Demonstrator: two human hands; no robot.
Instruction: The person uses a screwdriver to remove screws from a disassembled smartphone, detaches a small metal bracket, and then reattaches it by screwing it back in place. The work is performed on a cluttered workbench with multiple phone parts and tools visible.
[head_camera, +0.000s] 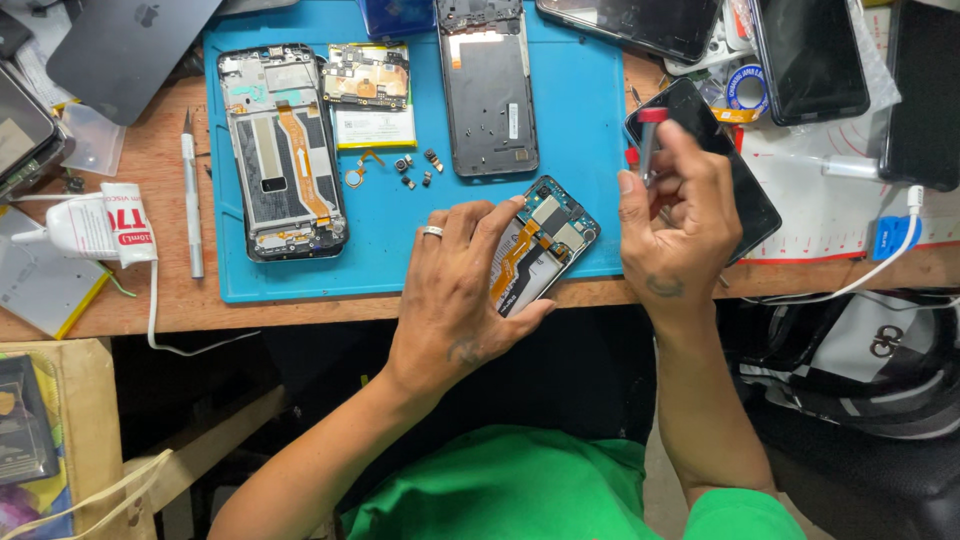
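Note:
My left hand (455, 285), with a ring on one finger, grips an opened phone (545, 245) at the near edge of the blue mat (580, 120). The phone's back is off, showing its battery, an orange ribbon cable and a blue circuit board. Just right of the phone, my right hand (675, 215) is shut on a small screwdriver with a red cap (650, 135), held upright above the mat's right edge. The tool's tip is hidden behind my fingers.
On the mat lie a stripped phone frame (285, 150), a circuit board over a battery (370, 95), a dark back frame (490, 85) and several tiny loose parts (410, 170). A craft knife (192, 195) and glue tube (90, 225) lie left. Dark phones (810, 55) crowd the right.

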